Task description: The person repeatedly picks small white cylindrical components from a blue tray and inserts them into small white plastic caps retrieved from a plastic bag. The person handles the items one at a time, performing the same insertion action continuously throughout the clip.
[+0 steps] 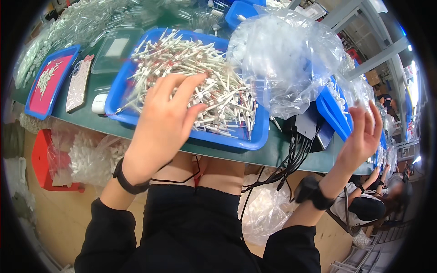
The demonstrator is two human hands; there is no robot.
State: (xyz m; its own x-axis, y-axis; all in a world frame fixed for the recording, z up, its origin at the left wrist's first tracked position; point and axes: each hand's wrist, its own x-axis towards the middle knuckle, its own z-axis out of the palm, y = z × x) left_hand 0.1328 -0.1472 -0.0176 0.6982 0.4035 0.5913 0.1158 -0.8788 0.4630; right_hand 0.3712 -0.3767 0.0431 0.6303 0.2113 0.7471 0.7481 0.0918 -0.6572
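Note:
A blue tray [261, 136] on the table in front of me is heaped with thin white sticks [218, 98], many with small white collars and a few reddish marks. Over the left part of that heap reaches my left hand [166, 111], thumb and index finger apart, with nothing visible between them. At the right, my right hand [362, 139] is raised beside a blue bin [334, 109] that contains small white parts. Its fingers point upward and stand apart; their tips are blurred, and no held thing shows.
A large clear plastic bag [282, 59] bulges behind the tray. Left lie a phone [78, 84], a white case [99, 103] and a small pink-lined tray [41, 102]. Black cables [296, 152] hang over the table's front edge. A red stool [43, 159] stands below; another person [364, 200] sits far right.

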